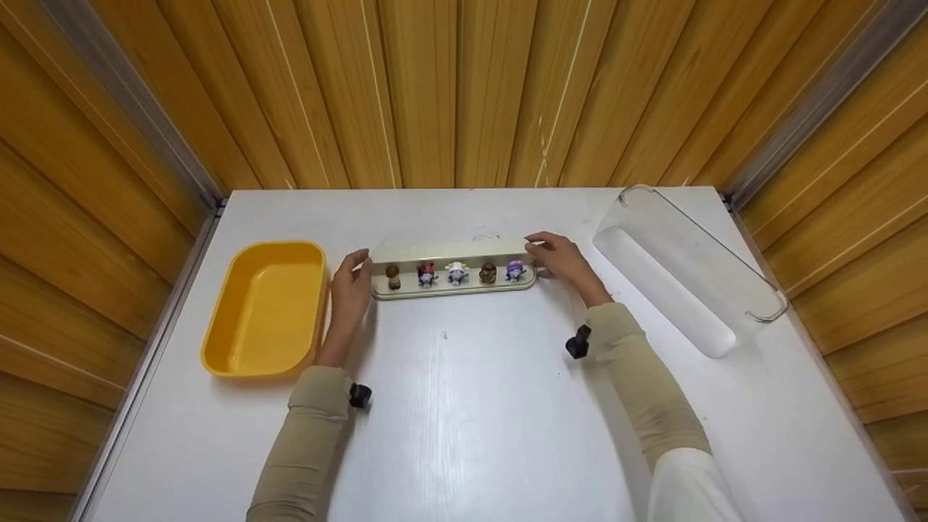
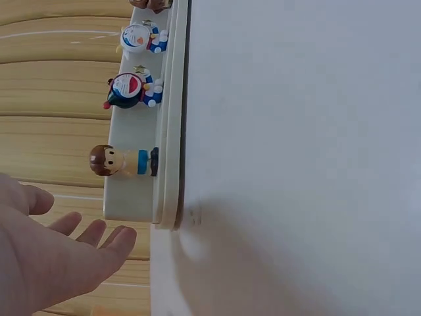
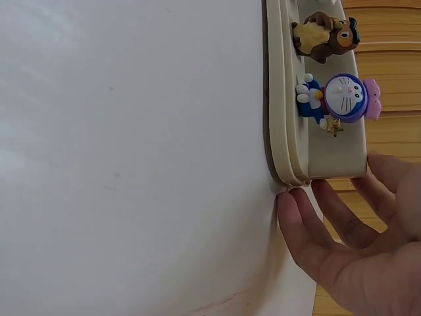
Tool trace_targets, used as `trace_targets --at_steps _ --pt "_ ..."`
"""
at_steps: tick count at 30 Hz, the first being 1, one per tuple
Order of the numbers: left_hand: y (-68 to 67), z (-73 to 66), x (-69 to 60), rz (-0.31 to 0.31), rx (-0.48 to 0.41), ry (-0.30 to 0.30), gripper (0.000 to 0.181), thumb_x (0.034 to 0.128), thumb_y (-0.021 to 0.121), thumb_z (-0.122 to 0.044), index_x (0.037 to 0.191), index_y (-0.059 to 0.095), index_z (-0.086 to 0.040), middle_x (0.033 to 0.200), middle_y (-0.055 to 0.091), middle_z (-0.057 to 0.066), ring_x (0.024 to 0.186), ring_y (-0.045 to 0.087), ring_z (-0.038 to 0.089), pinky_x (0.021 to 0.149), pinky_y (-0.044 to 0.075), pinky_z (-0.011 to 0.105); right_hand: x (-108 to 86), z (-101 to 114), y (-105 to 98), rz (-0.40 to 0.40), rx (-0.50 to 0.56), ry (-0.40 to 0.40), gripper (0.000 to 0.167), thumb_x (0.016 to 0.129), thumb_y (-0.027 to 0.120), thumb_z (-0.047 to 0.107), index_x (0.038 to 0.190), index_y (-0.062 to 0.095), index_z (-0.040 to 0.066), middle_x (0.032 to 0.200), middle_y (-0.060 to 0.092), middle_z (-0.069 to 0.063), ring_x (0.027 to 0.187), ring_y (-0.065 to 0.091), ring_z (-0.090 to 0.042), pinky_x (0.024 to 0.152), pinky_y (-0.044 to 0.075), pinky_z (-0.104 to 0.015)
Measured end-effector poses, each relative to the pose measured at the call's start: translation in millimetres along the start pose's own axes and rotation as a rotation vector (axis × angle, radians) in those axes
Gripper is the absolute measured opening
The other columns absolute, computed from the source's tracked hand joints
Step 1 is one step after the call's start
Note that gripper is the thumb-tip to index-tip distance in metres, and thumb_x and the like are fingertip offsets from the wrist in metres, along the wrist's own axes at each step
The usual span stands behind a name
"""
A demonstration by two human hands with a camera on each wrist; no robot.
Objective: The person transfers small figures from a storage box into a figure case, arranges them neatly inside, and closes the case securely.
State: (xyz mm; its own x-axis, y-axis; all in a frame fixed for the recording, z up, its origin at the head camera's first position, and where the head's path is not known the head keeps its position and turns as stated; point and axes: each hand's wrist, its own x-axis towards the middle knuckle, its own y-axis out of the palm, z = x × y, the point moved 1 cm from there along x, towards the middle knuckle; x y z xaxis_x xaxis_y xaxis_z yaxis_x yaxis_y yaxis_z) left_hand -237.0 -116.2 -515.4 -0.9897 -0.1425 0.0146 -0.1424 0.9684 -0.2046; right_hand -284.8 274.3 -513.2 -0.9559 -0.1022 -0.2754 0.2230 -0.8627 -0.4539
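Note:
A cream display stand (image 1: pixel 449 251) holds several small figurines in a row along its step. At its left end stands a brown-haired figurine (image 2: pixel 122 160), beside a blue figurine with a dark and red hat (image 2: pixel 128 90). An owl figurine (image 3: pixel 323 36) and a blue cat figurine with a purple hood and pink bow (image 3: pixel 343 97) occupy the right end. My left hand (image 1: pixel 351 293) is beside the left end, fingers loosely spread and slightly apart from it in the left wrist view. The right hand (image 1: pixel 562 262) touches the right end with its fingertips, the thumb at the upper corner.
To the left on the white table (image 1: pixel 449 406) sits a yellow tub (image 1: pixel 272 312). A clear plastic cover (image 1: pixel 689 268) lies at an angle on the right. Wood-patterned walls (image 1: pixel 493 94) enclose the back and both sides.

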Motion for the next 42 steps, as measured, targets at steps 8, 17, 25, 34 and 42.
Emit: trace_targets --at_steps 8,17,25,34,42 --pt "7.0 8.1 10.3 -0.019 -0.054 -0.094 0.044 0.1072 0.053 -0.025 0.143 0.053 0.0 0.145 0.053 0.018 0.128 0.054 0.033 0.105 0.047 0.043 0.3 6.6 0.6 0.018 0.137 0.061 0.044 0.106 0.056 0.026 0.146 0.052 0.009 0.138 0.055 -0.019 0.121 0.061 -0.032 0.098 0.055 -0.045" --pt "3.4 12.2 32.7 0.048 0.017 -0.205 0.042 0.106 0.056 -0.024 0.137 0.058 0.004 0.136 0.059 0.02 0.125 0.053 0.028 0.107 0.045 0.037 0.1 7.7 -0.3 0.014 0.222 0.094 0.042 0.106 0.056 0.026 0.145 0.052 0.01 0.134 0.056 -0.017 0.118 0.062 -0.028 0.098 0.054 -0.046" --pt "-9.7 0.9 36.6 0.194 0.003 -0.399 0.053 0.1052 0.056 -0.031 0.148 0.047 -0.001 0.151 0.048 0.015 0.141 0.042 0.027 0.117 0.037 0.042 1.4 6.0 3.9 0.011 0.253 0.13 0.045 0.105 0.058 0.028 0.147 0.051 0.013 0.134 0.055 -0.015 0.118 0.062 -0.027 0.097 0.055 -0.046" --pt "-4.5 -1.5 43.6 0.203 0.091 -0.45 0.061 0.1029 0.059 -0.039 0.145 0.048 0.004 0.15 0.048 0.018 0.14 0.043 0.029 0.115 0.039 0.042 1.4 2.0 4.6 0.013 0.214 0.112 0.044 0.107 0.054 0.028 0.147 0.049 0.013 0.136 0.053 -0.018 0.121 0.059 -0.03 0.097 0.055 -0.046" --pt "-2.5 0.1 47.9 0.2 0.131 -0.442 0.058 0.1042 0.057 -0.039 0.143 0.051 0.004 0.147 0.052 0.018 0.133 0.048 0.028 0.112 0.042 0.04 1.4 6.6 -2.8 -0.009 0.004 -0.073 0.036 0.106 0.055 0.018 0.14 0.056 0.005 0.136 0.058 -0.019 0.119 0.062 -0.034 0.094 0.057 -0.046"
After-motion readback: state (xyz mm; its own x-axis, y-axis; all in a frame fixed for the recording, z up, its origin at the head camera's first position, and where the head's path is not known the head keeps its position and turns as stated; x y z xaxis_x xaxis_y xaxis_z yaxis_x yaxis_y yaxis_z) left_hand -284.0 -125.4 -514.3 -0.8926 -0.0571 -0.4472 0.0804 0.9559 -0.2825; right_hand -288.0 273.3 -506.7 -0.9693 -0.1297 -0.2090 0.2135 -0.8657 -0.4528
